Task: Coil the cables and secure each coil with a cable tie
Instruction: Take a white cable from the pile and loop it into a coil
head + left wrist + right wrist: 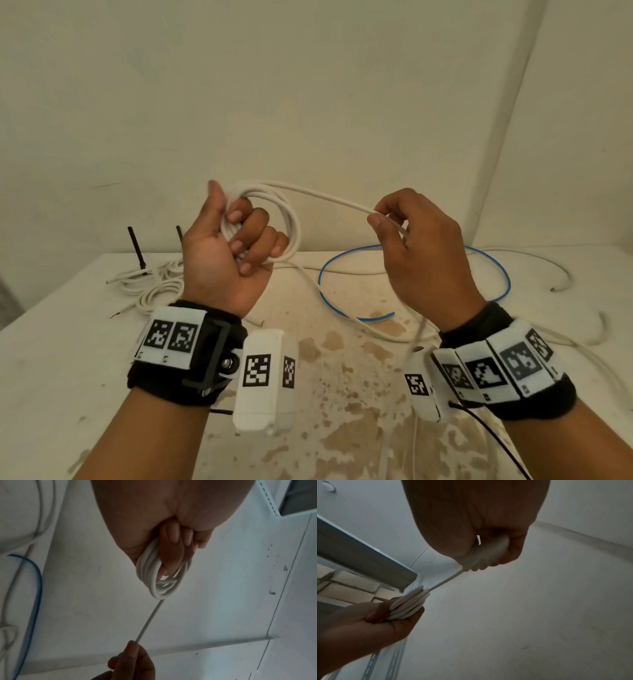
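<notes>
My left hand (pixel 236 236) is raised above the table, fingers curled round a small coil of white cable (pixel 291 222) with several loops. The coil (pixel 154 577) hangs from those fingers in the left wrist view. A straight run of the same cable (pixel 329 197) stretches right to my right hand (pixel 390 219), which pinches it between thumb and fingers. The right wrist view shows that hand's fingers (pixel 489 555) closed on the cable, with the coil (pixel 409 604) in the left hand (pixel 368 622) below. The cable's loose tail (pixel 416 339) drops from the right hand toward the table.
A blue cable (pixel 411 267) lies in a loop on the stained white table (pixel 342 394). Coiled white cables (pixel 154 284) sit at the back left beside two black upright cable ties (pixel 137 250). More white cable (pixel 534 263) trails at the right. Walls close the back and right.
</notes>
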